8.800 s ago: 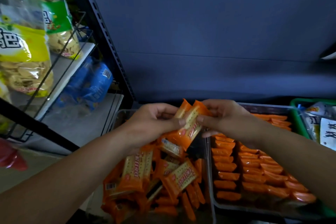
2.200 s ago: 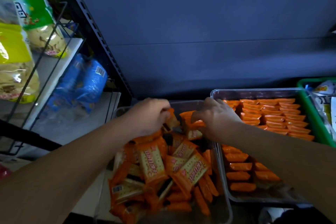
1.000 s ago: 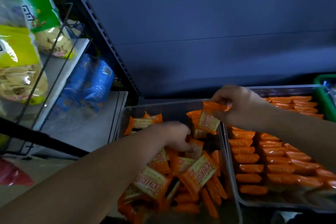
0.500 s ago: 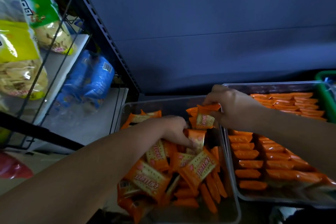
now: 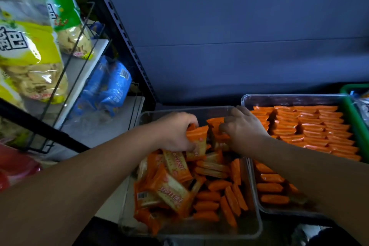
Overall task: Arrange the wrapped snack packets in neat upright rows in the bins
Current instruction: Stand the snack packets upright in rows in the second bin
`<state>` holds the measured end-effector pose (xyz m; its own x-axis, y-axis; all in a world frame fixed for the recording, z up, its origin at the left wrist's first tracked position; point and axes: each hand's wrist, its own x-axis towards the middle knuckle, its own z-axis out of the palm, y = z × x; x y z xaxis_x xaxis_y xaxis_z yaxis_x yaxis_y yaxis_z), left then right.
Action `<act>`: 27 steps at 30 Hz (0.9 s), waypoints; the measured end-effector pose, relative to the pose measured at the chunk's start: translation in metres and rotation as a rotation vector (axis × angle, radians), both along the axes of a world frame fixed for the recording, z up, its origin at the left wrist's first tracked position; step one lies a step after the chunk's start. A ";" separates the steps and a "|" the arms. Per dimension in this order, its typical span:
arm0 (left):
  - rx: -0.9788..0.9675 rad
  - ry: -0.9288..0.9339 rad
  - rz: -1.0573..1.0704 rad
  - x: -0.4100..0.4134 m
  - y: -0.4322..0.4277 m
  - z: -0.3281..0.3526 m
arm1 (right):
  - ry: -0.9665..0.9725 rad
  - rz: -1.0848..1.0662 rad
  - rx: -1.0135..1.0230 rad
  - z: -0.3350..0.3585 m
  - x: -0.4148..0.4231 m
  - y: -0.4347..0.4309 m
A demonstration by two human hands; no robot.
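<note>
While both hands work at the far end of the clear bin (image 5: 199,233), I read the step as building a standing back row. The left hand (image 5: 175,132) has its fingers curled round one orange packet (image 5: 197,142), held upright; the right hand (image 5: 241,128) pinches the standing packets (image 5: 216,123) just beside it. Loose packets (image 5: 173,187) lie jumbled nearer me. The neighbouring bin (image 5: 289,97) holds tidy rows. Next, I judge, the held packet must be pressed flush against the row.
</note>
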<state>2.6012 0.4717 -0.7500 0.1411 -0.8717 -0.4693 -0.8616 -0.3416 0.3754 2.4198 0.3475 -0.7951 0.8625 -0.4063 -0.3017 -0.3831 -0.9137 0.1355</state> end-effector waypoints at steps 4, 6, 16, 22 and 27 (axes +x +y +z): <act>-0.065 0.036 0.206 0.010 0.012 0.004 | 0.086 -0.028 -0.024 0.001 0.009 0.003; -0.104 0.145 0.323 0.015 0.018 0.007 | 0.084 -0.030 -0.009 0.003 0.009 0.001; -0.171 0.573 0.442 -0.022 0.033 0.057 | -0.411 -0.463 1.341 0.095 -0.011 0.015; -0.201 0.685 0.436 -0.044 0.040 0.069 | -0.545 -0.495 1.274 0.101 -0.035 0.020; -0.301 0.652 0.491 -0.045 0.041 0.067 | -0.663 -0.642 1.256 0.103 -0.047 0.000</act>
<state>2.5563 0.5126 -0.6834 0.3166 -0.8830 -0.3465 -0.2245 -0.4247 0.8771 2.3730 0.3472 -0.6919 0.7614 -0.5340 -0.3676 -0.4194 0.0267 -0.9074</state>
